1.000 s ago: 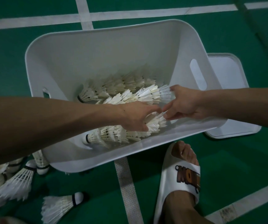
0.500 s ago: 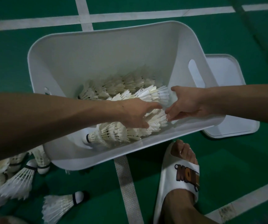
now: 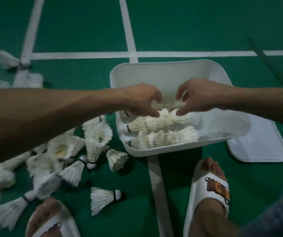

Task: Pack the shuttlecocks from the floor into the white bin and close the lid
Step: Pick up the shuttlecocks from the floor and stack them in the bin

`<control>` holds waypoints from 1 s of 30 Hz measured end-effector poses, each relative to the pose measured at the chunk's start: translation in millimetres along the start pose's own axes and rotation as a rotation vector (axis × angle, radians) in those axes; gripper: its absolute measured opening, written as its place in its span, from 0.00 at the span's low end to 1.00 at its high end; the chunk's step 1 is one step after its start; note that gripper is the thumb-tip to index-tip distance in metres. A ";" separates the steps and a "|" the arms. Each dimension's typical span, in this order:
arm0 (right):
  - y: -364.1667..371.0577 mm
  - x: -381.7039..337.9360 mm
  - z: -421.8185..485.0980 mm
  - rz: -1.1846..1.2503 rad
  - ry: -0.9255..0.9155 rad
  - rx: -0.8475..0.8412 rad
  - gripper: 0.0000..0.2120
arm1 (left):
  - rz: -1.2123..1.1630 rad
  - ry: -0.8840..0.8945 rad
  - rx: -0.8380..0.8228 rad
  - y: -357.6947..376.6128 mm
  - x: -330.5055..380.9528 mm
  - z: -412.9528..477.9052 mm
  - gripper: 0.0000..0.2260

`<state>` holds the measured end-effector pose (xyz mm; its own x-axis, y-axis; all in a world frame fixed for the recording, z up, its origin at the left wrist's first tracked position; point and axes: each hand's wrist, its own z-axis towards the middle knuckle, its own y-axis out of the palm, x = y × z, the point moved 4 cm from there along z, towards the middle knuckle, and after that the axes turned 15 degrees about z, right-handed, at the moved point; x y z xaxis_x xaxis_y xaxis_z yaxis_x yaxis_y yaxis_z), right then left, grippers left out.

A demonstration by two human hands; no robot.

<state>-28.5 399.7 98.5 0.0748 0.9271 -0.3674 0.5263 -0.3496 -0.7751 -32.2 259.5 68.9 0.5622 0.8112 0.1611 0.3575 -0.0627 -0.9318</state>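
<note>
Loose shuttlecocks (image 3: 92,147) lie scattered on the green floor (image 3: 188,23) at my left, just beside the white bin (image 3: 171,67); my left hand (image 3: 142,100) hangs over the bin, fingers loosely curved and apart, gripping nothing, thumb tip at the stacked rows (image 3: 163,124) lying inside; my right hand (image 3: 198,98) mirrors it, fingers spread, clasping nothing. The lid (image 3: 265,147) lies flat on the floor against the bin's right side.

Forearms extended, left grip (image 3: 142,100) and right grip (image 3: 200,97) loosely curled, thumbs inward
</note>
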 end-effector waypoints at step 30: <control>117.7 -206.0 200.3 -0.469 -0.337 -0.436 0.32 | -0.233 -0.344 -0.306 124.8 -208.3 -58.4 0.22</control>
<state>-151.6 140.5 -20.1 -0.4702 0.8495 -0.2393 0.7341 0.2259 -0.6404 -61.2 48.7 -61.9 0.1822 0.9650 0.1884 0.6748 0.0166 -0.7378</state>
